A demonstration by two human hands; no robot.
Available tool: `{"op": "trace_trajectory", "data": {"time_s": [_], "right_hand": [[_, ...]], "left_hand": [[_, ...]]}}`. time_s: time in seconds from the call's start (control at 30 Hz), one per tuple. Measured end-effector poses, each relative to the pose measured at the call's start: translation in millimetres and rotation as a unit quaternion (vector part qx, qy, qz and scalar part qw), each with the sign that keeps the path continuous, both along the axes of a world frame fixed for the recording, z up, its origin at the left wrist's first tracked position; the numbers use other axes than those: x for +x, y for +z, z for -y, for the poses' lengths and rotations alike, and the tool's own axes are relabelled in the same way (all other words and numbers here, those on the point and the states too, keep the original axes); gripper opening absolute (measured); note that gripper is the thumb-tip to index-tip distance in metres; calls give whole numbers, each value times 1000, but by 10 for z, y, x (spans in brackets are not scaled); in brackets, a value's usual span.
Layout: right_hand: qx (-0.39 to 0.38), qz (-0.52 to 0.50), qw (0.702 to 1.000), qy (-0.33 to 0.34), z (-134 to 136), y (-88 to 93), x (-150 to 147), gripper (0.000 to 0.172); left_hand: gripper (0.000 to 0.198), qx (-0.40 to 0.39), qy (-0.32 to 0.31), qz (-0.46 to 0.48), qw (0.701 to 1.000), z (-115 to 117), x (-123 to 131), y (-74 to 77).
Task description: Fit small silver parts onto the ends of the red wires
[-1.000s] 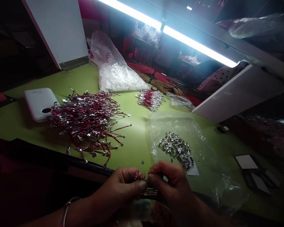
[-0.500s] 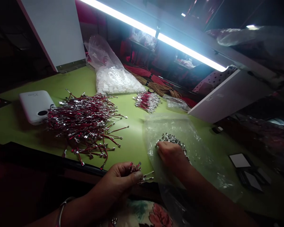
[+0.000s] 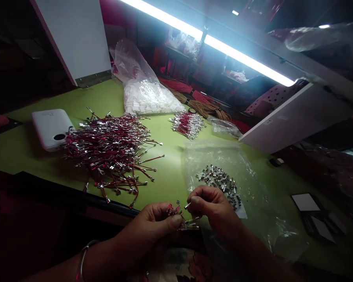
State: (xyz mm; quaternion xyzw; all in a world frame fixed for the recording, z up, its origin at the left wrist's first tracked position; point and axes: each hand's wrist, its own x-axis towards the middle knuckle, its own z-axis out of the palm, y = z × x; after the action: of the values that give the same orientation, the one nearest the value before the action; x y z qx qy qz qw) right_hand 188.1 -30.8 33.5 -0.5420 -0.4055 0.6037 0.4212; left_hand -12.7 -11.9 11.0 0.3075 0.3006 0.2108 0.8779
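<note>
1. Here's the change: the right hand has come back from the clear plastic bag at four o'clock, and it's closed in a tight pinch on one small silver cylinder, thumb and fingertips together, with the cylinder's end poking toward the other hand.
2. Over to the left hand at six o'clock: it's closed too, thumb on top, gripping a small bunch of red wires. Silver crimped terminals stick out just past the fingers. How many wires? Can't tell, the fingers hide them.
3. What that means: the silver cylinder now sits just beside those wires, with both hands working close together. Whether they're touching, I can't tell from here.
4. In the bag, loose silver cylinders lie scattered. They look like cartridge fuses, but they're too small to be sure.
5. At nine o'clock, a big tangled pile of red wires with terminals sits on the green tabletop, a white power bank right beside it.
6. Up at twelve o'clock there's a smaller bundle of the same wires, and at eleven o'clock, a plastic bag of white connector housings.
</note>
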Motion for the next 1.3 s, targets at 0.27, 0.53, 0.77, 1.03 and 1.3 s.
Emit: {"op": "trace_trajectory", "data": {"time_s": [0.27,0.53,0.77,1.03,1.3], "right_hand": [[85,130,988,17,118,86,-111,16],[151,183,971,14,235,61,-151,12],[98,120,988,-15,286,-88,-212,16],[141,209,966,57,225,3,-124,12],[221,617,750,89,-467,31,382,16]], "left_hand": [[29,-29,16,12,999,32,-6,-7],[30,14,-2,-1,1000,36,-42,-30],[37,48,-17,-9,999,68,-30,-90],[37,-32,4,9,999,52,22,-89],[37,-30,80,1,996,-5,51,-100]]}}
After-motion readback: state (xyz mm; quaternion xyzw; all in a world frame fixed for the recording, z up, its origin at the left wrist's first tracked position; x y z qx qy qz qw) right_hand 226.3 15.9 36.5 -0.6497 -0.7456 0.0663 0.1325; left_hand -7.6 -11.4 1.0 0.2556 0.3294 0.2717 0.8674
